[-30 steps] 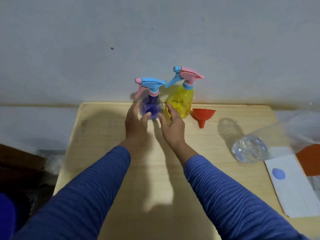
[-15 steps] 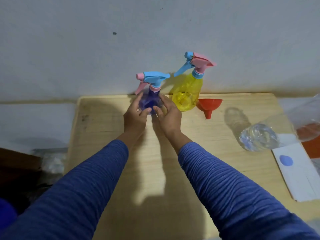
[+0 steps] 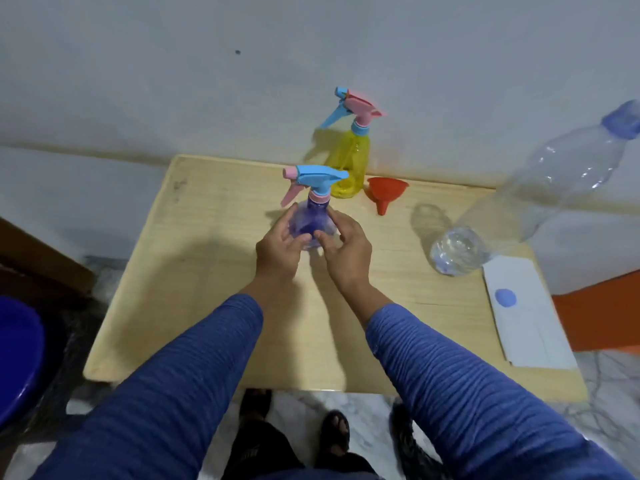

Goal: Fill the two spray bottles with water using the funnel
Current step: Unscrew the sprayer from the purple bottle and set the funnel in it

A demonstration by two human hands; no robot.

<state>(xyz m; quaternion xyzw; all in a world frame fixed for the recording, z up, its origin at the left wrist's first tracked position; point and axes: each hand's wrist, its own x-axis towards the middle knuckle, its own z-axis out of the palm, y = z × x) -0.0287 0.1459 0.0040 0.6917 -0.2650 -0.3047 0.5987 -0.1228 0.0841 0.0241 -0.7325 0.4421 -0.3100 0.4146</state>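
Head view: hands (image 3: 313,247) seemingly around purple bottle (image 3: 313,221).

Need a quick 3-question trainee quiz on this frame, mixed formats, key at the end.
1. True or false: the red funnel sits in the neck of the yellow spray bottle.
2. Which bottle do the left hand and right hand hold? A yellow spray bottle, B purple spray bottle, C clear water bottle.
3. Fill in: the purple bottle's spray head is still ____.

Key: 1 false, the funnel lies on the table beside the yellow bottle. 2 B. 3 on.
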